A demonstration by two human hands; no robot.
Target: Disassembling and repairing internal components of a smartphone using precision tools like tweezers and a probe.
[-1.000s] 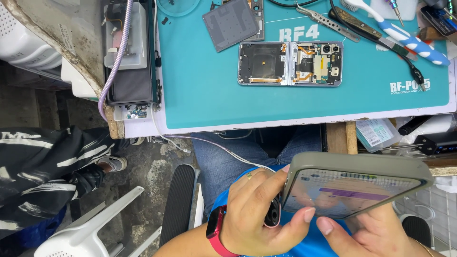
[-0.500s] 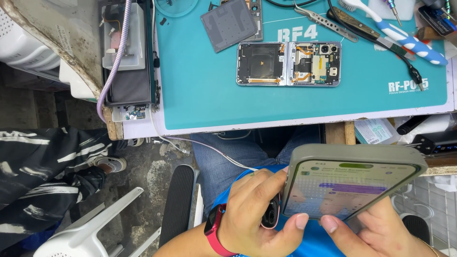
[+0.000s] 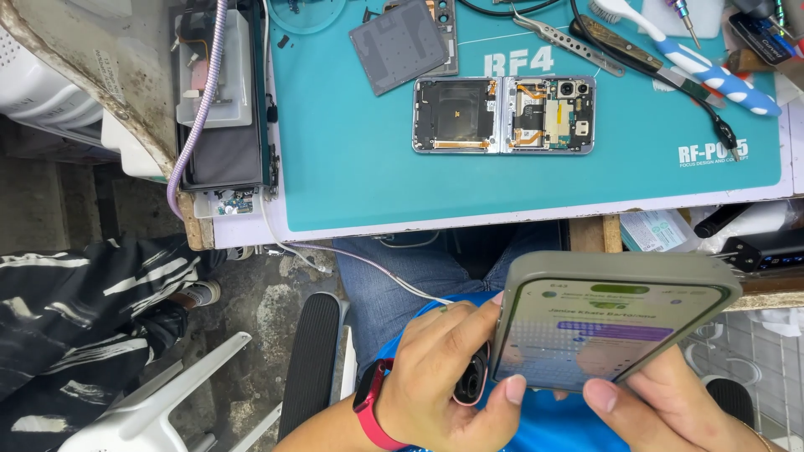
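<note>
Both my hands hold a smartphone point(image 3: 607, 322) in a grey case above my lap, its lit screen tilted up toward me. My left hand point(image 3: 444, 377), with a red watch band on the wrist, grips the phone's left edge and also pinches a small dark tool point(image 3: 473, 381) against the palm. My right hand point(image 3: 670, 406) supports the phone from below, thumb on the lower edge of the screen. On the teal work mat point(image 3: 360, 167) above lies an opened folding phone point(image 3: 502, 115) with its insides exposed.
A grey back cover point(image 3: 398, 43), tweezers point(image 3: 569, 38), a blue and white handled tool point(image 3: 712, 75) and black cables lie on the mat. A box-shaped device with a lilac cable point(image 3: 222, 92) stands left of it. A person in striped black clothes point(image 3: 84, 318) sits at left, by a white chair point(image 3: 159, 402).
The phone has risen a little and tilted more toward me, so its screen shows more fully. Both hands keep their hold.
</note>
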